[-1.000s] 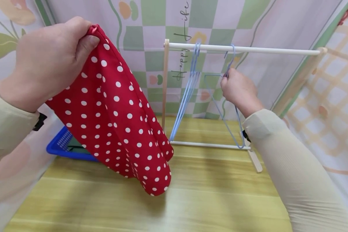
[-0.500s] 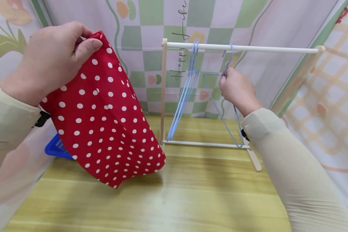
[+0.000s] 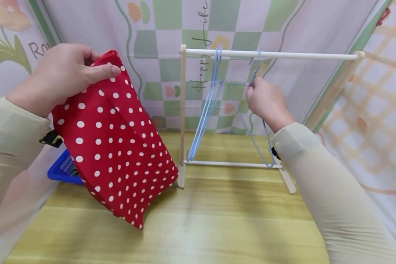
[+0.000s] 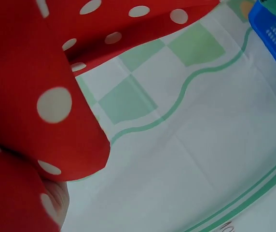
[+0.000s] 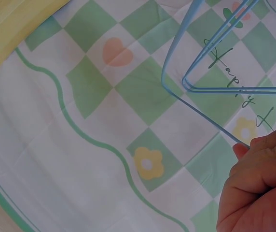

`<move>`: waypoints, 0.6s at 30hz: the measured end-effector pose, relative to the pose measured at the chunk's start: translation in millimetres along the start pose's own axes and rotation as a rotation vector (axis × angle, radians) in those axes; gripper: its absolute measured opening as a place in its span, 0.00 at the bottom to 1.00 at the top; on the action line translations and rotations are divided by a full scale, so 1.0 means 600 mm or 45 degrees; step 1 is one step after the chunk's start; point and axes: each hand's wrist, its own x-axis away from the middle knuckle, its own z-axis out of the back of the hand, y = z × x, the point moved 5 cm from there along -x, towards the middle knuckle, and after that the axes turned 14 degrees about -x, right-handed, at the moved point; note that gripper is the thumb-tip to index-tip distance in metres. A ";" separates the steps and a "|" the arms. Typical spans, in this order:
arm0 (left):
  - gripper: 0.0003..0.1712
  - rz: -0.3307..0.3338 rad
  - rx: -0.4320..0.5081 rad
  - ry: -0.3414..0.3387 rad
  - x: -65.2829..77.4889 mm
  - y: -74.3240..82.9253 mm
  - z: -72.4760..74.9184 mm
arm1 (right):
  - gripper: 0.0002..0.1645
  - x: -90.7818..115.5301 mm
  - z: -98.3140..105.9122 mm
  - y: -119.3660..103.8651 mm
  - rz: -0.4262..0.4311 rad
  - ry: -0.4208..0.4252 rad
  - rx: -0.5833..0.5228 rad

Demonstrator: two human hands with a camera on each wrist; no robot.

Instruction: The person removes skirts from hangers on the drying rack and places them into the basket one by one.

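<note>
A red garment with white polka dots hangs at the left, slanting down over the table. My left hand pinches its top edge, the thumb lying on the front and the other fingers mostly hidden behind. In the left wrist view, red cloth covers nearly all of that hand. My right hand grips the neck of a light blue wire hanger, whose hook is still over the rack's top rail. The right wrist view has this hand at the lower right, with hanger wire running from its fingers.
Several more blue hangers hang bunched at the rack's left end. Behind the garment, a blue plastic basket stands at the table's left. The rack's wooden foot rests on the wood-grain table. A patterned curtain closes the back.
The garment has swung and spread flatter, its lower edge shifting left. My left hand has come down a little, its thumb stretching further across the cloth. The right hand keeps its hold on the hanger.
</note>
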 end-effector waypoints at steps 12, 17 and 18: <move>0.45 0.094 0.200 -0.062 -0.022 -0.026 -0.022 | 0.27 -0.001 -0.002 0.000 0.011 0.011 0.004; 0.45 0.198 0.318 -0.052 -0.038 -0.044 -0.029 | 0.27 0.000 -0.004 -0.001 0.014 0.012 0.002; 0.46 0.213 0.345 -0.053 -0.042 -0.048 -0.031 | 0.27 0.000 -0.004 -0.001 0.015 0.011 0.001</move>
